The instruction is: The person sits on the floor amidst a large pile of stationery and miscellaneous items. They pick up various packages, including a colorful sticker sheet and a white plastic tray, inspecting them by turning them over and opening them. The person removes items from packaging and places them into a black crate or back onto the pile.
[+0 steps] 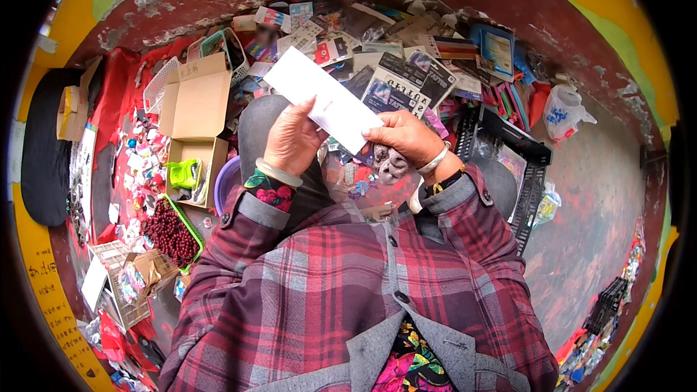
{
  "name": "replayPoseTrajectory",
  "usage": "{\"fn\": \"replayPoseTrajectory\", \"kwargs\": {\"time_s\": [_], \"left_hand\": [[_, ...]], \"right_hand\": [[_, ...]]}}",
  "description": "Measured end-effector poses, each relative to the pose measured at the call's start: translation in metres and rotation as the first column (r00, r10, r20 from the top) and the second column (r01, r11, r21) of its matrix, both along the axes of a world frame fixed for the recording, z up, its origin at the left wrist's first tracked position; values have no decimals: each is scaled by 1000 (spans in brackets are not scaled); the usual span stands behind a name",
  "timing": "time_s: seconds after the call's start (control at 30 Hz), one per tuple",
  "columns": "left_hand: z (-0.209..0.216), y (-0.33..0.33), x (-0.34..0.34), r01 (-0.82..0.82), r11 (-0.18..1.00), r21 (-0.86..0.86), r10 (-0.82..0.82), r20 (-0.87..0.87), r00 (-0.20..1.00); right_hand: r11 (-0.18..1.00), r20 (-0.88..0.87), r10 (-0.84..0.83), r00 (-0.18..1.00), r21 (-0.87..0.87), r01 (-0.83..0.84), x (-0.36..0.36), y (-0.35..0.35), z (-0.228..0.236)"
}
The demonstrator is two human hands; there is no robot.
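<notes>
A long white rectangular piece (pixel 308 87), like a card or flat box, slants across the space in front of me. At its lower left edge my left hand (pixel 294 136) is closed on it with thumb on top. My right hand (pixel 410 138) pinches the lower right end, thumb over the surface. Just below the right fingers is a mottled greyish-purple bundle (pixel 390 165); whether the hand holds it too I cannot tell. Beyond the white piece lie black-and-white printed packets (pixel 396 91). Small coloured ornaments (pixel 358 187) lie on the floor between my knees.
A heap of packets reaches the red wall. On the left are an open cardboard box (pixel 194 101), a purple basin (pixel 226 181) and a green-rimmed tray (pixel 190 229) of dark red beads (pixel 168 232). A black crate (pixel 524 196) and white plastic bag (pixel 565 112) stand right.
</notes>
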State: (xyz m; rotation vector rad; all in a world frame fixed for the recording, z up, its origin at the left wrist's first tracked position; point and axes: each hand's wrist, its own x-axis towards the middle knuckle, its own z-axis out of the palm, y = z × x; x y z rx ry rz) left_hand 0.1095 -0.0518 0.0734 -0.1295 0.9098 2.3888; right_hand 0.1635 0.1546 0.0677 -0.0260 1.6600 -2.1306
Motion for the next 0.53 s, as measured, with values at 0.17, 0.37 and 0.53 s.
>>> {"fn": "replayPoseTrajectory", "kwargs": {"time_s": [0.17,0.37,0.53], "left_hand": [[-4,13,7,37,992,-124,-49,-93,994],[-12,14,9,-51,982,-181,27,-128,991],[-7,17,10,-66,984,-165,51,-98,994]], "right_hand": [[1000,34,-18,999,5,18,2,-1,5],[998,29,-38,999,43,37,3,-5,2],[997,25,-54,998,61,52,3,-3,6]]}}
